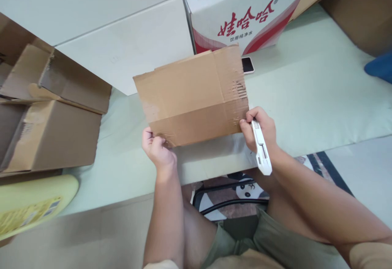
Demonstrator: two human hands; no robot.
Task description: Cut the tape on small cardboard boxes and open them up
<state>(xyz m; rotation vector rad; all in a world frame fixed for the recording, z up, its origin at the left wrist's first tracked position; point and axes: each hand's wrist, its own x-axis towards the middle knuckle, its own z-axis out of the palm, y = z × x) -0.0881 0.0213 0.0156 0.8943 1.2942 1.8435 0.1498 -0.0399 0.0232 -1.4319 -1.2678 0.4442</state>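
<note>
Forearms rise from the lap at frame btm, olive shorts under them, and a panda-print seat cushion (245,189) shows btwn the knees. L hand (157,148) sits at the btm-left corner of a flat cardboard sheet (191,97), its fingers (149,133) curled shut on the edge; how the thumb pinches can't be told, as the board hides it. R hand (263,132) has the btm-right corner, fingers (249,116) closed over the edge. That hand also clamps a white utility knife (262,150) vs. the palm, body running down along the wrist; no blade in sight. Sheet is held up btwn both hands, a bit skewed w/ its right side higher. A band of brown tape crosses its lower part, and there is torn corrugation near the right edge. It hangs over the pale green bench (321,97), btm edge near the bench's front edge. Behind it stands a white carton (245,16) w/ red print. A phone (247,65) lies on the bench just beside the sheet's top-right corner. Brown boxes (52,134) w/ open flaps sit at left, well apart from L hand. A yellow pack (33,203) lies near-left, and a blue object (379,67) is cut off at the right edge.
</note>
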